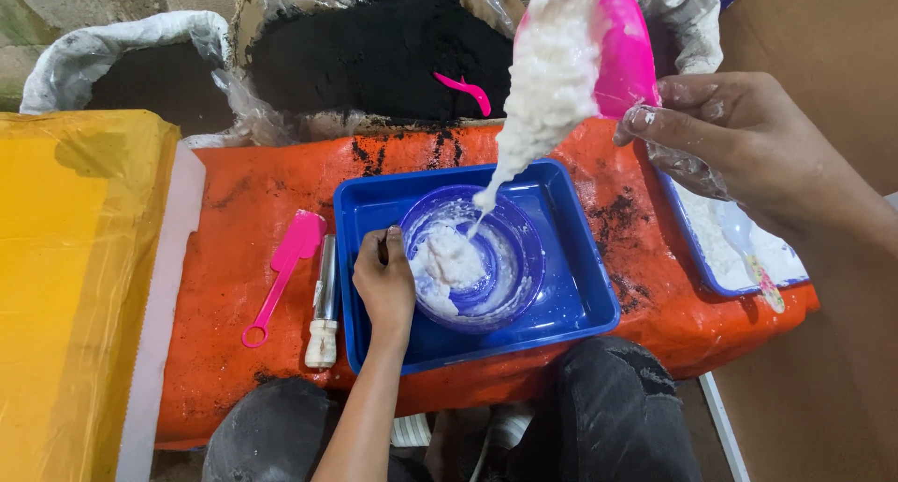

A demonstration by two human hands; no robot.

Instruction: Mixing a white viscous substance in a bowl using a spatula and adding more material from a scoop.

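My right hand (739, 140) grips a pink bowl (622, 47), tipped so that thick white paste (547, 89) runs down into a blue round bowl (524, 243). That bowl stands inside a blue square tray (571, 304) on an orange sheet (243, 220). A lump of white paste lies in the round bowl. My left hand (385, 285) rests on the round bowl's left rim and holds a thin dark stick-like tool, mostly hidden by the fingers.
A pink spatula (281, 271) and a metal tool with a pale handle (324, 304) lie left of the tray. Sacks of black powder (374, 51) with a pink scoop (465, 91) sit behind. A second blue tray of white powder (720, 248) is at right. A yellow bag (75, 276) is at left.
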